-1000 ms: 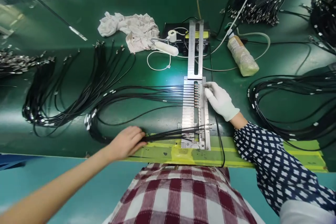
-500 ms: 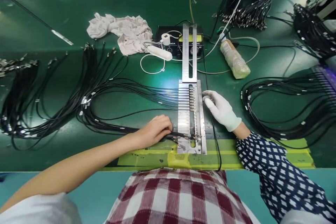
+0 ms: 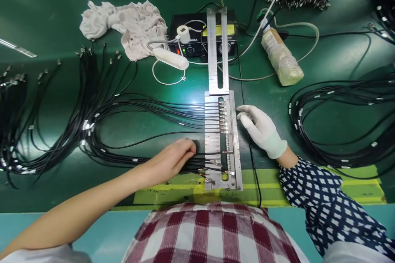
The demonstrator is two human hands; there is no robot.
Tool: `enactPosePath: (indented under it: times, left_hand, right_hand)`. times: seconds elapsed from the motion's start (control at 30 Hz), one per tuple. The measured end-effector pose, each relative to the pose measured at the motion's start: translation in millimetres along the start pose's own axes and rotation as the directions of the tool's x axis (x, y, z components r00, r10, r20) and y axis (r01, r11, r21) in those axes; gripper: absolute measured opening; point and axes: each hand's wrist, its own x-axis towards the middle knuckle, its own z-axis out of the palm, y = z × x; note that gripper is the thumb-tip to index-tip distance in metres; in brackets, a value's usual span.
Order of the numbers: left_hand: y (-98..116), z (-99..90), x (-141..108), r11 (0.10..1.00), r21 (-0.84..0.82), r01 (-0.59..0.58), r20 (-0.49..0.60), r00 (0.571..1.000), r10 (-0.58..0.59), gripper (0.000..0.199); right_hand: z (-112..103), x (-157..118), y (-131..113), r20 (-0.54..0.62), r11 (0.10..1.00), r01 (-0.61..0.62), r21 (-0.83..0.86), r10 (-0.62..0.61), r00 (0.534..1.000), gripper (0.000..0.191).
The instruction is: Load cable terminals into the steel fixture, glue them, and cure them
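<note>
My bare left hand (image 3: 175,155) is closed, its thumb and forefinger pinching a black cable just left of the slotted metal fixture (image 3: 212,144). That cable's end reaches over the fixture's lower half, above several other loose cable ends. In the fixture's upper half, several black cables (image 3: 160,104) lie side by side with their tips at the slot. My right hand (image 3: 261,129), in a white glove, rests beside the fixture's right edge with curled fingers; whether its fingertips hold anything is too small to tell.
Behind the fixture stand a slotted metal bracket (image 3: 212,49) and a black control box (image 3: 191,49). A white lamp (image 3: 170,58), a cloth (image 3: 135,28) and a wrapped bottle (image 3: 282,57) lie nearby. Cable bundles spread at left (image 3: 74,119) and right (image 3: 298,119).
My left hand has shifted slightly left, and one cable now lies apart, above the lower bunch. The view has tilted down and closer. My right hand stays beside the fixture.
</note>
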Motion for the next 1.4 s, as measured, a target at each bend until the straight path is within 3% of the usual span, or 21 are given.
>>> enactPosePath:
  times: [0.1,0.23,0.43,0.6,0.7,0.83,0.9,0.97,1.13,1.4]
  left_hand:
    - [-7,0.1,19,0.963,0.259,-0.08,-0.181,0.975,0.13,0.021]
    - [-21,7.0,49,0.865,0.499,-0.058,-0.354,0.897,0.264,0.035]
    - [-38,16.9,59,0.852,0.51,-0.12,-0.375,0.86,0.346,0.04]
    - [-32,11.4,59,0.82,0.571,-0.038,-0.324,0.908,0.267,0.037]
    - [-16,9.2,48,0.873,0.486,-0.05,-0.324,0.917,0.233,0.029]
    - [1,18.6,19,0.99,0.105,-0.098,-0.188,0.975,0.116,0.015]
    - [3,23.4,10,0.998,-0.021,-0.062,-0.149,0.987,0.059,0.01]
    - [1,24.6,8,0.996,-0.076,-0.054,-0.181,0.983,0.04,0.007]
    - [-12,12.0,16,0.987,-0.081,-0.14,-0.328,0.938,0.106,0.013]
    - [-22,-4.2,25,0.978,0.03,-0.207,-0.173,0.963,0.209,0.038]
  right_hand:
    - [-1,1,-2,-0.008,0.998,0.016,-0.053,-0.016,1.0,0.03]
    - [0,1,-4,-0.016,0.997,0.004,-0.078,-0.005,1.0,0.025]
    - [0,4,-5,-0.01,0.995,-0.01,-0.097,0.009,1.0,0.022]
    - [3,3,-5,-0.039,0.995,-0.026,-0.093,0.023,0.999,0.02]
    - [3,-7,-7,-0.054,0.996,0.005,-0.084,-0.01,0.998,0.019]
    - [2,-19,-10,-0.022,0.99,0.06,-0.125,-0.063,0.998,0.019]
    - [2,-19,-10,-0.031,0.994,0.025,-0.107,-0.029,0.999,0.019]
    - [2,-17,-10,-0.042,0.998,-0.01,-0.069,0.007,0.999,0.019]
    - [2,-15,-8,-0.03,0.999,-0.017,-0.042,0.016,0.999,0.018]
    - [1,-15,-9,-0.011,0.997,-0.014,-0.076,0.014,1.0,0.018]
